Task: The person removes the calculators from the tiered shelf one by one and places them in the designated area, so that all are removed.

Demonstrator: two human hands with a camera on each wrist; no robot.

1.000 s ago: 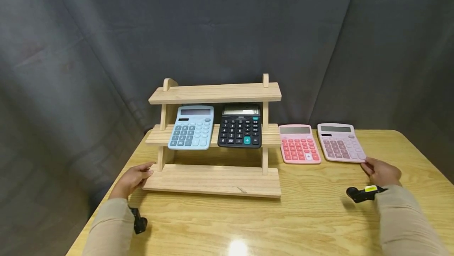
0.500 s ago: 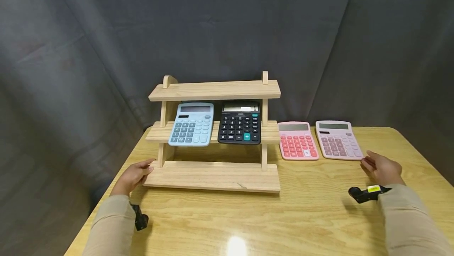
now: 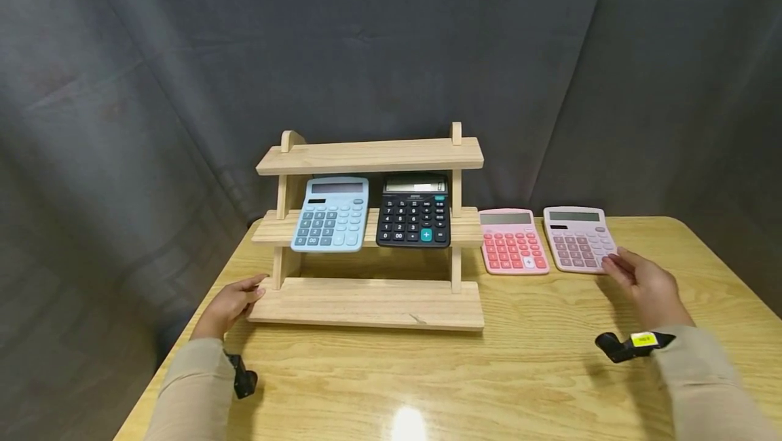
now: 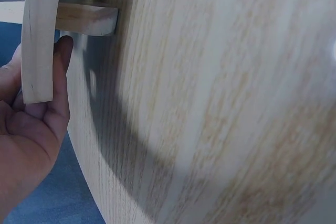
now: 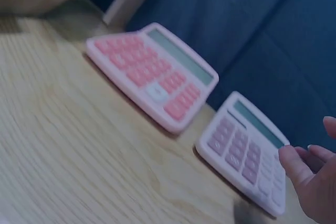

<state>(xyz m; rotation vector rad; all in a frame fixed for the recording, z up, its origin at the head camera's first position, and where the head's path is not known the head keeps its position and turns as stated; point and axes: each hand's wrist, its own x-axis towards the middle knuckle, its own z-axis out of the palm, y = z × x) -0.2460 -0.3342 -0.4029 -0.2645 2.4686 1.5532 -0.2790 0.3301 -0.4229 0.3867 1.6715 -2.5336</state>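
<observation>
The left hand grips the left end of the bottom board of a three-tier wooden shelf; the left wrist view shows fingers and thumb on either side of that board. The right hand is at the lower right corner of the pale lilac calculator, fingers loosely extended. In the right wrist view that hand overlaps the right edge of the lilac calculator; contact cannot be told. A pink calculator lies just left of the lilac one.
On the shelf's middle tier lean a light blue calculator and a black calculator. The top board overhangs them. A dark grey curtain hangs behind the wooden table.
The right hand has moved left and slightly forward, from the lilac calculator's corner to over its lower right edge. The left hand keeps its grip. The whole view has shifted slightly.
</observation>
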